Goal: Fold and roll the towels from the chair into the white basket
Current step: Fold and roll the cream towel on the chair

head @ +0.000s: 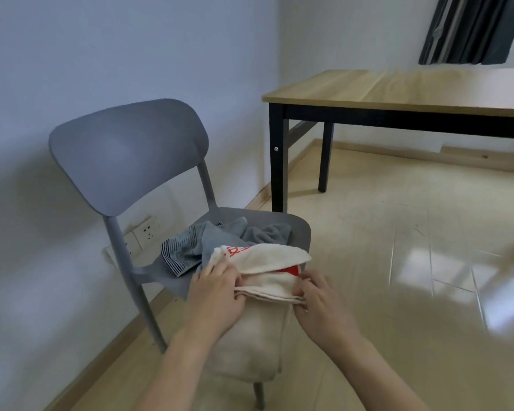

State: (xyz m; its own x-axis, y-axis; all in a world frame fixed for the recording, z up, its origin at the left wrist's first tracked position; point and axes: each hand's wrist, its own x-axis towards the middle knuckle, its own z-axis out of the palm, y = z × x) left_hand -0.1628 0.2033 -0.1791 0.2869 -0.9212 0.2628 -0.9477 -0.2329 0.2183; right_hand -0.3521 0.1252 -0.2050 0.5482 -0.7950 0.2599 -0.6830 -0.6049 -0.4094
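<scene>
— Cream terry, is it, that towel point(267, 262) with the red print?
— Yes; soft and looped, doubled over at the near edge of the grey moulded chair point(125, 152), one end hanging off the seat; left hand point(217, 295) and right hand point(321, 304) each pinch its folded edge.
— And behind?
— Crumpled grey towels point(220, 238), one striped, farther back on the seat; wood-topped table point(398, 90) far right.

Red print on cream towel point(261, 259), partly folded under. Characters cut off and blurred, not legible. No other text or labels readable.
</scene>
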